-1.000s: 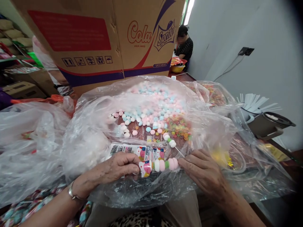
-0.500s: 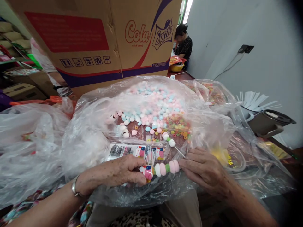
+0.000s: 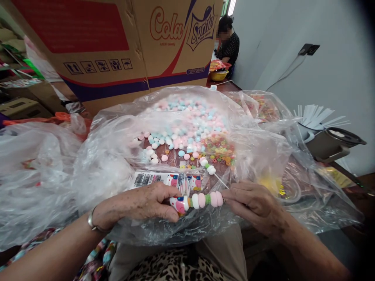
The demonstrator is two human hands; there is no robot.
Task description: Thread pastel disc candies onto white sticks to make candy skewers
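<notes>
Spread since a second ago, the thumb and forefinger of the left hand (image 3: 143, 201) now stand apart above and below the printed wrapper (image 3: 179, 204), where they earlier met at its end. The candy skewer (image 3: 201, 200) lies roughly level between both hands, over the front of the clear plastic sheet (image 3: 258, 156), its left end at the wrapper. Whether the left fingers keep any grip cannot be told. The right hand (image 3: 254, 205) has its fingertips closed at the skewer's other end. A second skewer (image 3: 211, 169) lies just beyond, its stick running to the right fingers; whether it is held is unclear. Step in hand, as judged: fitting the wrapper over the threaded candy. Next move appears to call for a light pinch on the wrapper's edge, with the right hand keeping the skewer steady and straight. Printed packets (image 3: 152, 180) lie just behind the left hand. Farther back are loose marshmallows (image 3: 191, 130) and ring candies (image 3: 218, 145), partly hazed by plastic. White sticks (image 3: 315, 116) stand at right; a cardboard box (image 3: 105, 41) closes off the rear, with a co-worker (image 3: 230, 45) beyond.
</notes>
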